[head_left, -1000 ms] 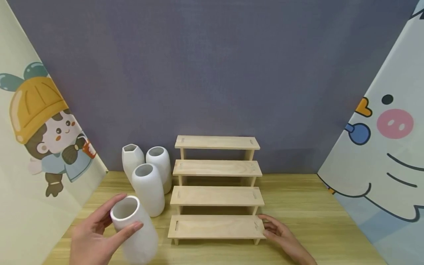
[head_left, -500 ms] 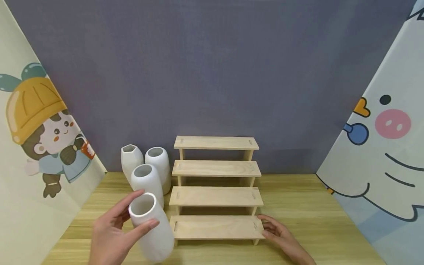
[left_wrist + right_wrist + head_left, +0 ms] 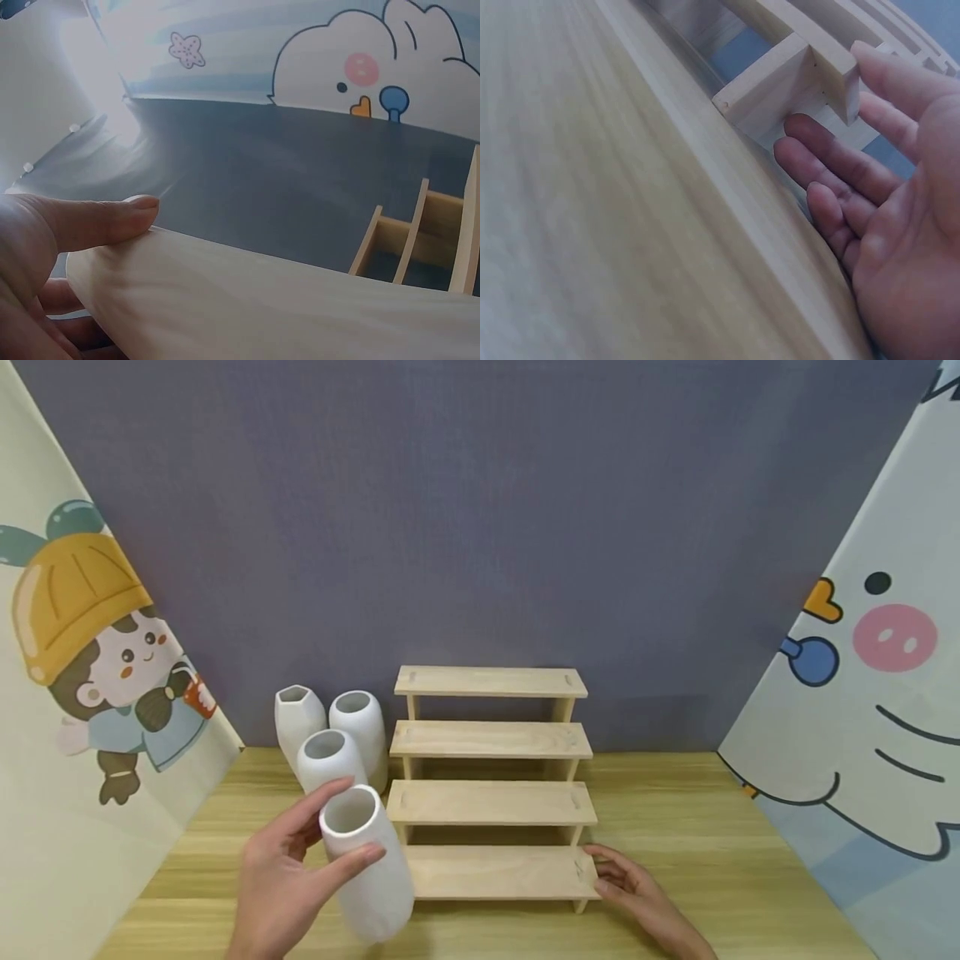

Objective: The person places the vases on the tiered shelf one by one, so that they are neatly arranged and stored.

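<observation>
My left hand [image 3: 288, 868] grips a white vase [image 3: 378, 885] near its round mouth, thumb on the near side and fingers behind. The vase leans slightly and covers the left end of the lowest step of a wooden stepped display stand [image 3: 491, 806]. In the left wrist view, the thumb [image 3: 112, 221] lies along the pale vase [image 3: 285, 300]. At the stand's lower right end, my right hand [image 3: 637, 897] touches the edge of the bottom board with loosely bent fingers. The right wrist view shows those fingers [image 3: 847, 169] beside the board's end [image 3: 840, 82].
Behind the left hand stand three white vases: one with an angular mouth [image 3: 298, 718], one round-mouthed [image 3: 360, 727], and another [image 3: 326, 760] partly hidden by the held one. A grey-blue backdrop [image 3: 480, 527] rises behind the wood-grain table [image 3: 675, 827]. Cartoon-printed panels flank both sides.
The left hand has carried the vase rightward and slightly away from me, so it now overlaps the bottom step's left end. The right hand stays at the stand's edge.
</observation>
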The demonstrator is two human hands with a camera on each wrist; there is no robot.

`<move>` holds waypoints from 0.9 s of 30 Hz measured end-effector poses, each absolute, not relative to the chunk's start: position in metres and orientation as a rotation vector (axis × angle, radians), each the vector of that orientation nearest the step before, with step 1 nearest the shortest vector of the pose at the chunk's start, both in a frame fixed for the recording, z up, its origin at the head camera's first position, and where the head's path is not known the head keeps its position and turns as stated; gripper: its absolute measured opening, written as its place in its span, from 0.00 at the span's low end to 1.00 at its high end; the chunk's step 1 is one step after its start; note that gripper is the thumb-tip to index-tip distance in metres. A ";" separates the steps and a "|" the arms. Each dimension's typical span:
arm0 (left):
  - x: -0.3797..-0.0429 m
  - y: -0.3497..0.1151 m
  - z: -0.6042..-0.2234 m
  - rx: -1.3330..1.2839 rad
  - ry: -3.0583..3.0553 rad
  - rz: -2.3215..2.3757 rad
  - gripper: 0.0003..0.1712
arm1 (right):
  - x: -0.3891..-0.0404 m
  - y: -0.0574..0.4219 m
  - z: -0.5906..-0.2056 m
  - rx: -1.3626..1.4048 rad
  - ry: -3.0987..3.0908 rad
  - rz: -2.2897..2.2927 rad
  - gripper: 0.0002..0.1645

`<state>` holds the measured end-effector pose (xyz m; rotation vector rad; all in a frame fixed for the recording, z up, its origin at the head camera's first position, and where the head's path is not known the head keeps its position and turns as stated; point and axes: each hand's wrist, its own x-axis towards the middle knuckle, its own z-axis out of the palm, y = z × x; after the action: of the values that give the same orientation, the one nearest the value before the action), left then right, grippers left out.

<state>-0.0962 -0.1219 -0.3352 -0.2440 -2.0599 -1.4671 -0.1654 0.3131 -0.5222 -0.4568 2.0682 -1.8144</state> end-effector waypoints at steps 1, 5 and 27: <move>-0.097 -0.120 -0.335 -0.267 -2.052 -1.474 0.40 | -0.165 0.313 -0.522 -0.457 2.072 -1.816 0.35; -0.099 -0.115 -0.333 -0.321 -2.033 -1.496 0.40 | -0.165 0.313 -0.523 -0.460 2.096 -1.818 0.35; -0.112 -0.083 -0.321 -0.396 -2.073 -1.639 0.37 | -0.165 0.313 -0.529 -0.540 2.118 -1.840 0.34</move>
<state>-0.1125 -0.0832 -0.3210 -0.3957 -2.0731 -1.6395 -0.1651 0.3127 -0.5286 -0.5402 2.1177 -1.8400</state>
